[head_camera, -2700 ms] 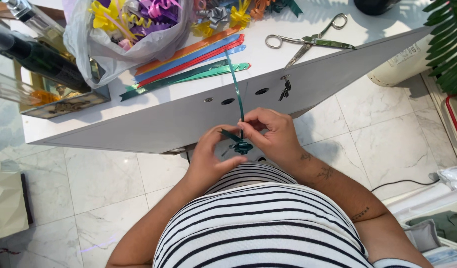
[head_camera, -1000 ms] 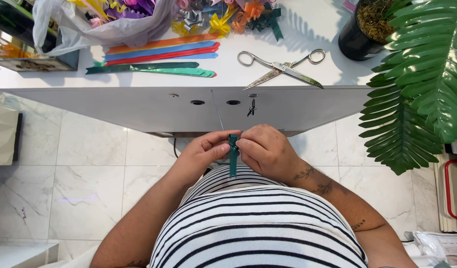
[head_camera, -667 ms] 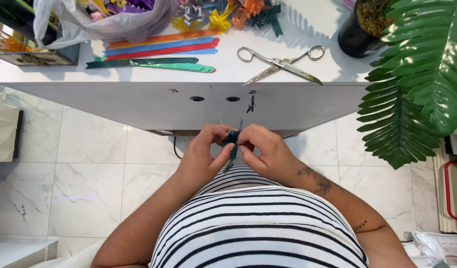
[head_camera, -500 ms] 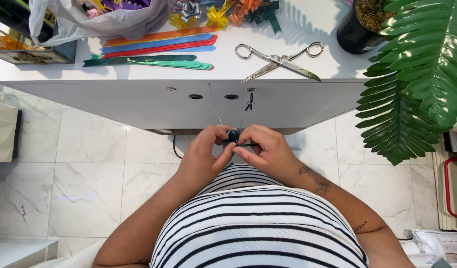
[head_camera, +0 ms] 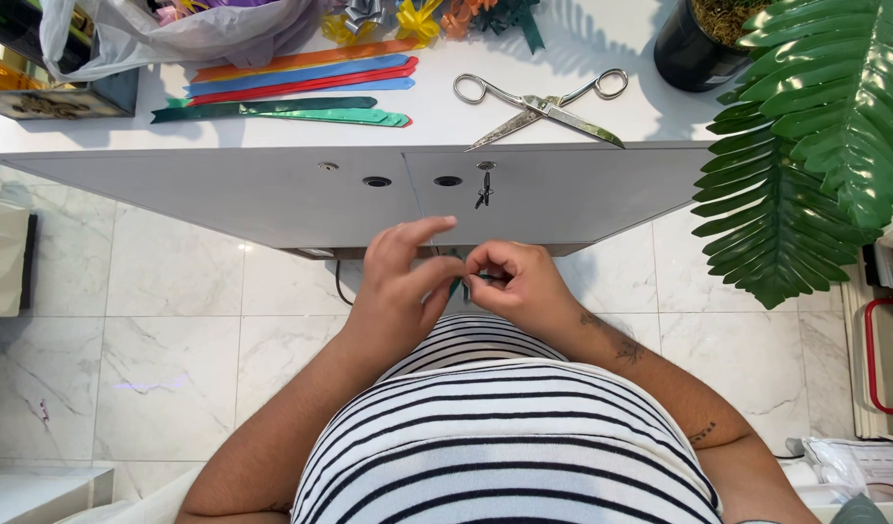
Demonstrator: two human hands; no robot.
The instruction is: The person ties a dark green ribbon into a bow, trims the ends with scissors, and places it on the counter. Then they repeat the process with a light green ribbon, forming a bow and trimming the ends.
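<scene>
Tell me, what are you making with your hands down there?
A person in a striped shirt sits at a white table and works a small piece of dark green ribbon between both hands, close to the body. The right hand pinches it in a tight grip, and the left hand touches it with some fingers lifted. On the table lie long ribbon strips, scissors and finished bows. A potted plant stands at the right.
</scene>
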